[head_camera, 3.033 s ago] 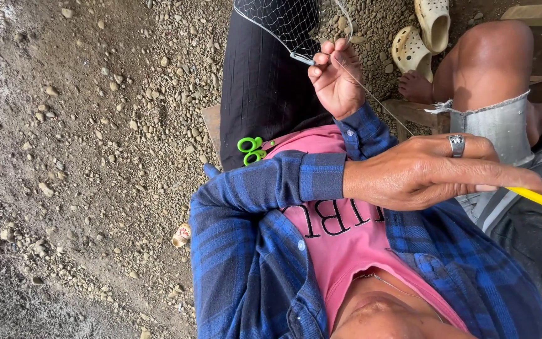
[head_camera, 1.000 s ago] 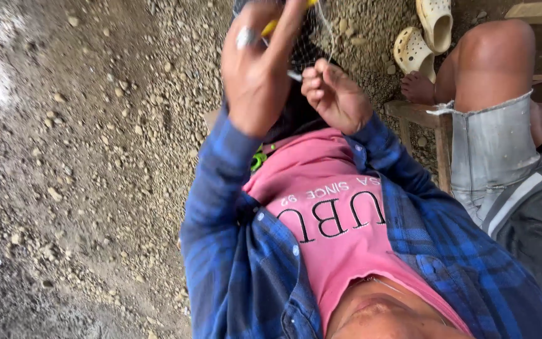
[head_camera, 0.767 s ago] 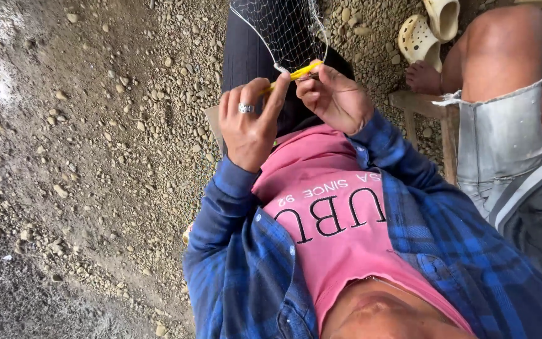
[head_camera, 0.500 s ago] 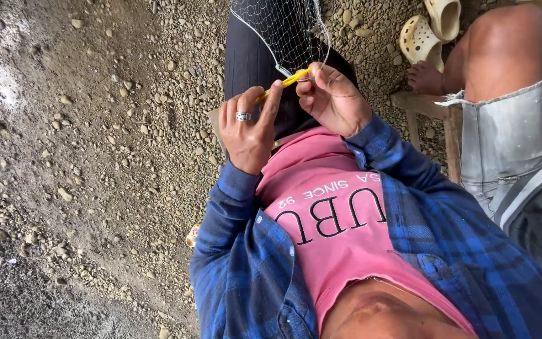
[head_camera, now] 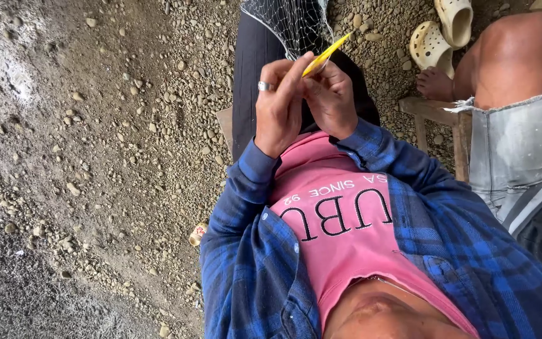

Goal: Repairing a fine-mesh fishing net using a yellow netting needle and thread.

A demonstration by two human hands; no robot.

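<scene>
The ground is bare earth strewn with small grey pebbles, and it fills the left half of the frame. In the upper middle, a fine white mesh net hangs over the person's dark trouser leg, and its upper part runs out of the frame.

Both hands meet just below the net. The left hand, which wears a silver ring, is closed on the slim yellow plastic netting needle, whose tip points up and to the right, into the lower edge of the mesh. The right hand is pressed against the left one and seems to pinch the net or its thread; the fingers hide the exact grip.

As a judgement, the work on the net is in the middle: the needle is engaged at the edge, but the pictures do not show how much mesh is finished or how much remains.

At the upper right sits another person with a bare knee and grey shorts, on a low wooden stool, beside a pair of cream clog sandals.
</scene>
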